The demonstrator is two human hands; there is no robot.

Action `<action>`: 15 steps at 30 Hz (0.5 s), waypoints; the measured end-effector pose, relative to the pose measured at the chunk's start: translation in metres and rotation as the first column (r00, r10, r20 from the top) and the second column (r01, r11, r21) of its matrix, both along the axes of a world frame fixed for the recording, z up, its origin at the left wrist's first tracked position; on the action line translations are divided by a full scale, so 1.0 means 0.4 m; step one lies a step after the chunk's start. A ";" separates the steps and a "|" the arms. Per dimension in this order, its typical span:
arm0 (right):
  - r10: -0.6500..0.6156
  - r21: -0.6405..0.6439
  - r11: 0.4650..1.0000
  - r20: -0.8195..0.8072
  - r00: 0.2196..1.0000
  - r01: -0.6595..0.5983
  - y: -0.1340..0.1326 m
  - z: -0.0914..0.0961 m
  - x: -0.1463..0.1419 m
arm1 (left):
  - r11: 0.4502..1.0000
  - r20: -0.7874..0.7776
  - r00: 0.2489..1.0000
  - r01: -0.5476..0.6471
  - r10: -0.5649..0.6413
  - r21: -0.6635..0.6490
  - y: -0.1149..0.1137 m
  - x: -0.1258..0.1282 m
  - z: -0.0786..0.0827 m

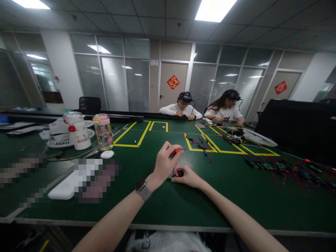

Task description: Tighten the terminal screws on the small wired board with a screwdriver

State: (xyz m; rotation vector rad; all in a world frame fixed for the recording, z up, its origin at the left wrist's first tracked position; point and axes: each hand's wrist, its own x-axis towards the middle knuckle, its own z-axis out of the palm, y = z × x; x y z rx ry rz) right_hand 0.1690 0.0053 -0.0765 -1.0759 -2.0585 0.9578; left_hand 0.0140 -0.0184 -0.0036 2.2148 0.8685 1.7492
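Over the middle of the green table, my left hand (165,161) is raised, with its thumb and fingers bent around a small orange-red piece (174,153). The kind of that piece cannot be made out. Just below and to the right, my right hand (189,177) pinches a small wired part (173,176). A bit of green shows at its lower end, and a thin dark purple wire (181,170) loops over the fingers. My two hands are close together, and the fingers hide much of what they hold.
Bundles of thin coloured wires (286,168) lie on the right. More wires (201,142) lie within yellow tape outlines (231,152). Left are a pink-lidded bottle (104,133), a white jug (80,134), a white earbud case (107,154) and a power bank (63,187). Two people sit opposite.
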 end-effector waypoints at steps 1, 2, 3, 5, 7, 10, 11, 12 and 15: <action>-0.002 0.004 1.000 -0.003 1.000 0.002 -0.001 0.001 -0.001 | 1.000 -0.009 1.000 0.017 -0.017 -0.003 0.000 -0.004 0.001; -0.004 0.009 1.000 -0.004 1.000 0.004 -0.003 0.002 -0.002 | 0.999 -0.011 0.999 0.047 -0.047 -0.018 0.000 -0.008 0.002; -0.004 0.013 1.000 -0.006 1.000 0.004 -0.004 0.003 -0.002 | 0.995 -0.003 0.996 0.085 -0.086 -0.046 0.001 -0.011 0.004; -0.003 0.021 1.000 -0.007 1.000 0.003 -0.007 0.005 -0.004 | 0.977 0.050 0.985 0.170 -0.165 -0.125 0.006 -0.016 0.005; -0.010 0.027 1.000 -0.005 1.000 0.010 -0.007 0.005 -0.005 | 0.952 0.115 0.970 0.233 -0.214 -0.196 0.013 -0.017 0.005; -0.018 0.032 0.999 0.001 1.000 0.018 -0.005 0.002 -0.004 | 0.955 0.139 0.972 0.215 -0.190 -0.203 0.021 -0.017 0.000; -0.016 0.039 0.999 0.004 1.000 0.016 -0.004 0.000 -0.003 | 0.965 0.138 0.978 0.183 -0.159 -0.186 0.022 -0.016 -0.001; -0.012 0.047 0.999 0.006 1.000 0.012 -0.003 -0.001 -0.003 | 0.975 0.138 0.983 0.146 -0.124 -0.167 0.023 -0.017 -0.002; -0.006 0.070 0.998 0.014 1.000 0.005 -0.003 -0.002 -0.002 | 0.993 0.127 0.991 0.045 -0.031 -0.109 0.021 -0.021 -0.001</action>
